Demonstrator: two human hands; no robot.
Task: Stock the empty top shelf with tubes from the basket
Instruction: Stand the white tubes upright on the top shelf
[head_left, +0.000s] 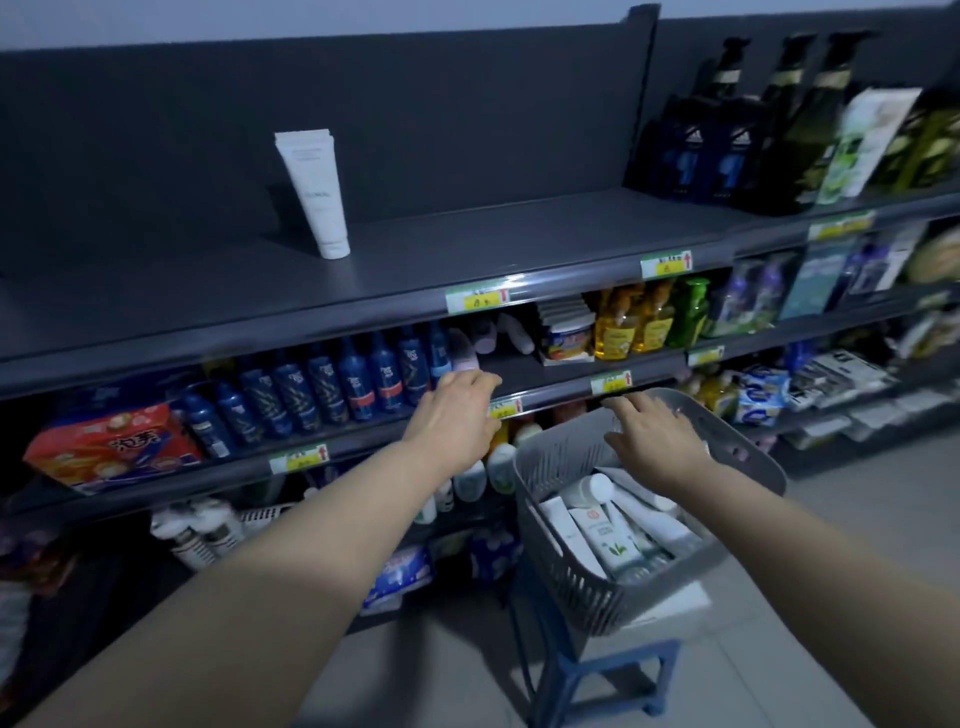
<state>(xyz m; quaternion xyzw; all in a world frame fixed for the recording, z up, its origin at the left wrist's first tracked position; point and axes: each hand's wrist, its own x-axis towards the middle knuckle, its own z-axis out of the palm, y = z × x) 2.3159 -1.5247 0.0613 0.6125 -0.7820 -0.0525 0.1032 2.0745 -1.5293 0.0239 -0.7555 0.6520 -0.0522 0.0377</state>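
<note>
one white plastic tube (315, 192) stood cap-down on the left part of the dark grey metal top shelf (467, 249), near its back panel. more white tubes (602, 525) lay piled in the grey slatted plastic basket (566, 561), set on a blue plastic stool (613, 670) on the pale floor (857, 519). open shelf surface stretched from the tube rightward to the dark bottles (727, 140). the right hand (654, 431) hovered palm-down over the basket's far rim, fingers straight and slightly spread. the left hand (454, 415) reached to a lower shelf's edge, fingers curled. whether they pinched the blurred lilac thing (464, 353) above them could not be told.
</note>
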